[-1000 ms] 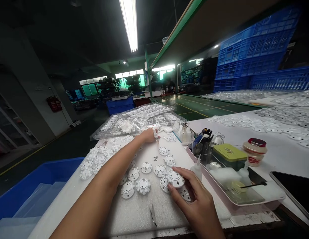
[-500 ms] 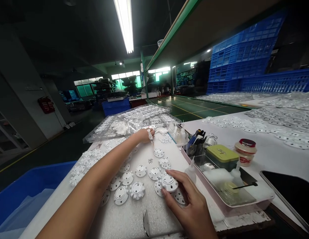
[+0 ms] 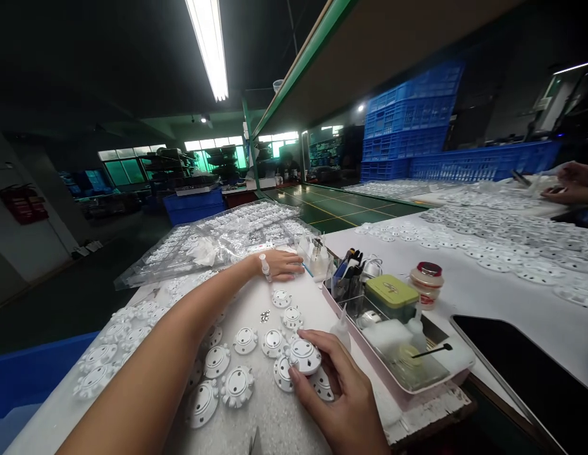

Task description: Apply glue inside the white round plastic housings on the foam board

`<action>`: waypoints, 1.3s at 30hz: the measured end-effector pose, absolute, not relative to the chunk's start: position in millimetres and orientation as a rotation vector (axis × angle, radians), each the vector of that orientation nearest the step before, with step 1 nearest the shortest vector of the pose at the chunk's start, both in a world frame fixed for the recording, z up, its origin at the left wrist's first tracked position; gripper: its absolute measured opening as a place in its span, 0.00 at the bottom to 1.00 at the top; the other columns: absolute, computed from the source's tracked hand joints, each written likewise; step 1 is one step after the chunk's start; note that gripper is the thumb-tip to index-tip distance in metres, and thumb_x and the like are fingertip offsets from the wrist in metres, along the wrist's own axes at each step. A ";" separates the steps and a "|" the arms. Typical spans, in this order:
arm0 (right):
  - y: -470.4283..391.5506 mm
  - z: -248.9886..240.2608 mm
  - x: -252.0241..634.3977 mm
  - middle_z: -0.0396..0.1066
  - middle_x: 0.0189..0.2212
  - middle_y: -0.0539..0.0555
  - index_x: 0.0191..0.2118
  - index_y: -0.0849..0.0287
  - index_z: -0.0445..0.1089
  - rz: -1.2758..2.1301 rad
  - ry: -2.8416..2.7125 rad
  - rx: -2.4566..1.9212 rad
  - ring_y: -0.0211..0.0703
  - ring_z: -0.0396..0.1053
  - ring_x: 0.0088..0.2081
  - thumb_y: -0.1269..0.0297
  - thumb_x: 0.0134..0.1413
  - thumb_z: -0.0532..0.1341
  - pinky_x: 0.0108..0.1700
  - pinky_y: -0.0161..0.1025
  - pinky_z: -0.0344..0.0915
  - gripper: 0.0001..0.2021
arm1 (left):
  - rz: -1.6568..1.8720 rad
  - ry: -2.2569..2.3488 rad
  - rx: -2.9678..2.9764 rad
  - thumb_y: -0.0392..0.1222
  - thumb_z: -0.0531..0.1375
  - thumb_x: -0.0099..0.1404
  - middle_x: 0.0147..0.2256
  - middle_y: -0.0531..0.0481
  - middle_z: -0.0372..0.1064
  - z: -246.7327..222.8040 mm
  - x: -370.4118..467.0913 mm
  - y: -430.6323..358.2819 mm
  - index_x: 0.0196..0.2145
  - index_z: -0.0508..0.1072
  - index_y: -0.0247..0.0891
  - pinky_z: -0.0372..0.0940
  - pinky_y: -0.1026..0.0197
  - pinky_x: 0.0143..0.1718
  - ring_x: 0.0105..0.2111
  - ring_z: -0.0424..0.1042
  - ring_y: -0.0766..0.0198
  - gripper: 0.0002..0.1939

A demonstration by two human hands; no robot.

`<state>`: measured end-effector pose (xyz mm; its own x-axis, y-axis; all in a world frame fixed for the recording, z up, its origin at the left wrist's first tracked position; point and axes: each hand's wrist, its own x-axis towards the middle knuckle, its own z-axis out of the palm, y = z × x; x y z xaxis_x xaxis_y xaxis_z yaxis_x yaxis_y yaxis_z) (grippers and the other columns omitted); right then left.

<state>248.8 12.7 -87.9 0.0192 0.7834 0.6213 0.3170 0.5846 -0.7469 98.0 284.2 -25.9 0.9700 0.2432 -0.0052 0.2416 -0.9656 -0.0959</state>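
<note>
My right hand (image 3: pixel 344 385) grips a round white piece (image 3: pixel 304 356) with small dark holes between thumb and fingers, above other such pieces. My left hand (image 3: pixel 281 264) reaches to the far part of the white table (image 3: pixel 294 414), palm down with its fingers spread. Beside its wrist is a small clear syringe-like tube (image 3: pixel 264 265); what supports it is unclear. Several more white pieces (image 3: pixel 238 385) lie between my arms, near a small cluster of shiny bits (image 3: pixel 265 316). A pointed metal tool (image 3: pixel 255 441) shows at the bottom edge.
A pink-rimmed tray (image 3: pixel 393 373) holds bottles, tools and a green tin (image 3: pixel 391 290). A red-lidded jar (image 3: pixel 425 284) and black tablet (image 3: pixel 526 373) are to the right. Clear trays (image 3: pixel 147 272) of white parts lie at the back left. Another person's hands (image 3: pixel 571 183) are at far right.
The view has turned right, bringing another person's hands into sight. My left hand has opened flat and shifted right over the table. My right hand keeps its white piece.
</note>
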 end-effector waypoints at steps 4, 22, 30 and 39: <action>12.5 -87.3 248.5 0.66 0.47 0.57 0.50 0.56 0.64 0.477 -1.560 -0.950 0.42 0.68 0.47 0.63 0.54 0.60 0.48 0.34 0.69 0.16 | -0.032 -0.433 -3.012 0.48 0.48 0.68 0.50 0.38 0.63 -30.6 107.2 278.0 0.48 0.67 0.41 0.57 0.55 0.53 0.49 0.64 0.54 0.16; 10.5 -84.2 237.7 0.67 0.45 0.57 0.47 0.57 0.67 0.613 -1.348 -0.938 0.42 0.68 0.45 0.62 0.52 0.61 0.46 0.34 0.68 0.15 | -0.388 -0.999 -3.027 0.46 0.54 0.67 0.46 0.45 0.67 -31.9 108.0 281.7 0.45 0.69 0.36 0.66 0.53 0.44 0.42 0.68 0.60 0.13; 8.5 -82.5 238.6 0.67 0.45 0.56 0.47 0.56 0.66 0.619 -1.372 -0.923 0.42 0.68 0.46 0.63 0.52 0.60 0.47 0.35 0.67 0.15 | -0.175 -1.148 -3.194 0.44 0.57 0.66 0.44 0.45 0.68 -26.4 128.0 289.5 0.43 0.70 0.34 0.68 0.53 0.43 0.41 0.70 0.61 0.12; 6.8 -78.7 240.2 0.66 0.46 0.56 0.47 0.56 0.66 0.654 -1.379 -0.915 0.42 0.67 0.47 0.64 0.51 0.60 0.46 0.34 0.67 0.16 | 0.013 -1.448 -3.189 0.46 0.57 0.65 0.40 0.47 0.70 -10.4 105.7 295.5 0.42 0.71 0.33 0.68 0.54 0.41 0.38 0.71 0.62 0.13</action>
